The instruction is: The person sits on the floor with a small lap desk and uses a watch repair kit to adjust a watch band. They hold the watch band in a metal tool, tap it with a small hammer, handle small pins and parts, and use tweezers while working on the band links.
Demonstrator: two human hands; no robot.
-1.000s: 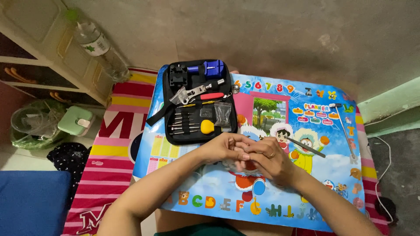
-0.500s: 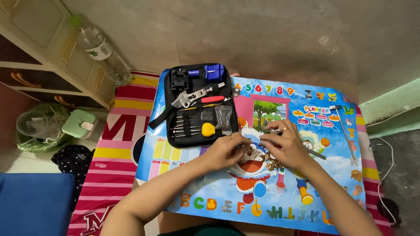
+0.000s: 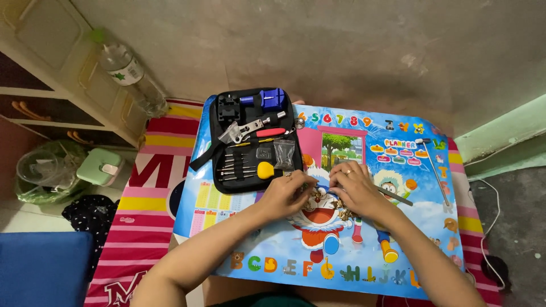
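Both hands met over the middle of a low table; the left hand (image 3: 287, 193) and the right hand (image 3: 352, 190) were curled knuckles-up, fingertips pinched inward on a small gold-coloured metal piece (image 3: 335, 206) — seemingly a linked band, though too small and too covered to tell for sure; it lay on the tabletop just beneath and between the two hands, with a few links showing below the right palm. A ring showed on a finger of each hand; both forearms ran back toward the bottom of the view.

Under the hands lay the table's blue cartoon-printed top (image 3: 409, 250), bright with letters, numbers and a picture of a tree; just right of the right hand a thin dark rod-like tool (image 3: 396, 196) rested on it at a slant; farther right, well apart, lay a small hammer (image 3: 433, 165) with a slim handle.

Just above the left hand sat an open black tool case (image 3: 219, 156); it held a row of slim screwdrivers, a yellow ball-shaped tool (image 3: 265, 169), a red-handled tool (image 3: 271, 132), a blue block-shaped holder (image 3: 272, 99) and a small clear bag (image 3: 284, 154).

Beyond the table — a striped red, pink and yellow mat (image 3: 148, 204) on the floor; to the left, a clear plastic bottle (image 3: 129, 77) leaning by a cream shelf unit (image 3: 51, 51), and a pale green box (image 3: 101, 167) beside a clear plastic bag (image 3: 45, 170).
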